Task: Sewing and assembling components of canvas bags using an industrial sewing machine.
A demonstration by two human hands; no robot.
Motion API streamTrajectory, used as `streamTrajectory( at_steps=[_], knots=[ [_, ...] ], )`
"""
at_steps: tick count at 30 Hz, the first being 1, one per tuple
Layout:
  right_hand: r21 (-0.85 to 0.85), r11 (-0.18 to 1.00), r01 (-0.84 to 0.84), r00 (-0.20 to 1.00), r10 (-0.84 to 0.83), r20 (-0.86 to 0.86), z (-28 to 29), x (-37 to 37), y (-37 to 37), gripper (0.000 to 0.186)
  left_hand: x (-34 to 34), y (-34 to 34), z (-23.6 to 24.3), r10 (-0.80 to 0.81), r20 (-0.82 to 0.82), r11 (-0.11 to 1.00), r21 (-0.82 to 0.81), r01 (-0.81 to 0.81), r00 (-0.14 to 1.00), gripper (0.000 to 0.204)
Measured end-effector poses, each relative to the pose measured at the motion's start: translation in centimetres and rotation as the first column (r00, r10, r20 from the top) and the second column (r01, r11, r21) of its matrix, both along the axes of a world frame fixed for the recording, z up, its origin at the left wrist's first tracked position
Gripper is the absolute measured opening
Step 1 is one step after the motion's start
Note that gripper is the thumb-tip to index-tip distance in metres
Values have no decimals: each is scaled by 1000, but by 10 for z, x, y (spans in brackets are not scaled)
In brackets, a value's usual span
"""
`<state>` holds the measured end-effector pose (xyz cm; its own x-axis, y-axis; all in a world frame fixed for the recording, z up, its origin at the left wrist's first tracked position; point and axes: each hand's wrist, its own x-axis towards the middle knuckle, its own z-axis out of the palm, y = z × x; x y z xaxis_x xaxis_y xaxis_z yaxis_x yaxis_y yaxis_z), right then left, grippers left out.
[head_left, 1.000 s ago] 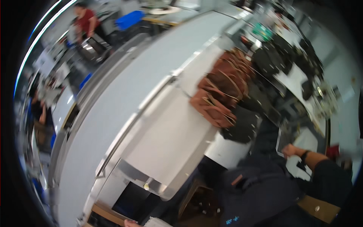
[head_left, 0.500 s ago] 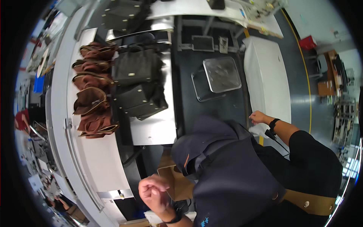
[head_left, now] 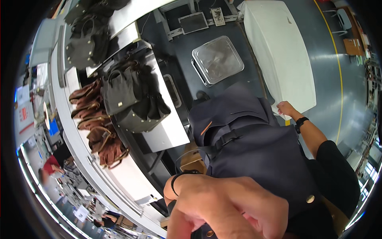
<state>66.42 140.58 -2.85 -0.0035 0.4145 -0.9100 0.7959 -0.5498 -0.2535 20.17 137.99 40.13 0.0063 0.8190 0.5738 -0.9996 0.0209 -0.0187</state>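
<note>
Two hands, one left (head_left: 227, 205) and one right (head_left: 284, 107), and two dark wristbands (head_left: 300, 122), one per wrist, appear with a single dark apron (head_left: 258, 149) at near center. To the left, five brown bags (head_left: 93, 122) can be counted in one row on a pale counter (head_left: 129, 175). At least two dark bags (head_left: 121, 91) sit just beside them, and at least two more crowd the far left, overlap obscuring both totals. Also visible are one square stool (head_left: 218, 59), one long white-covered block (head_left: 278, 55), one cardboard box (head_left: 193, 161), one pale chair (head_left: 344, 20) at far right and, at left, two other people (head_left: 51, 164).
</note>
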Motion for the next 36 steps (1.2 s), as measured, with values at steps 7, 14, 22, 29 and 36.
streamTrajectory(
  at_steps=[7,14,22,29,36],
  knots=[
    [160,987,-17,996,31,-89,16,-41,80,30,-130,142,-80,326,-287,945,108,-307,901,73],
    [222,875,-431,899,438,22,-11,-269,245,36,-398,369,-299,-295,-830,455,313,-834,-473,36],
    [138,911,-390,921,385,58,-48,-408,379,37,-446,469,-428,-144,-482,553,685,-474,-864,58],
    [32,830,-557,830,554,65,-113,-393,408,40,-432,480,-438,-254,-315,674,621,-401,-915,69],
    [120,559,-820,494,798,-345,-209,-425,462,38,-445,461,-423,-329,-182,680,635,-366,-927,76]
  ],
)
